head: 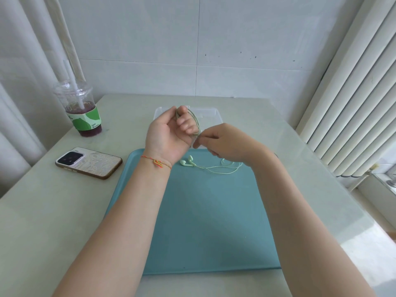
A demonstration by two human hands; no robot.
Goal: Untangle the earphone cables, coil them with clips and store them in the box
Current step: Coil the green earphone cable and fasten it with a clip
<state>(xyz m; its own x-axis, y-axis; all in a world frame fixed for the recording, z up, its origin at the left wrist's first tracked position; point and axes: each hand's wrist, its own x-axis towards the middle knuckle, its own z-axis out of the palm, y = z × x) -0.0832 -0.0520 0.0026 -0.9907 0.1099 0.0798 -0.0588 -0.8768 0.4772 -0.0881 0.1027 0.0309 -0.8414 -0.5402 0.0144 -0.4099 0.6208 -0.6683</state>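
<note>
A pale green earphone cable (196, 120) is wound in several loops around the curled fingers of my left hand (169, 133), held palm up above the far edge of the teal tray (201, 221). My right hand (225, 144) pinches the cable just beside the left fingers. The two green earbuds (186, 162) lie on the tray with a loose stretch of cable (222, 169) trailing right under my right wrist. A clear plastic box (212, 116) stands behind the hands, mostly hidden. No clip is visible.
A phone (89, 162) lies face down left of the tray. A plastic cup with a dark drink and straw (82, 110) stands at the table's back left. Curtains hang left, a radiator or blind runs along the right edge.
</note>
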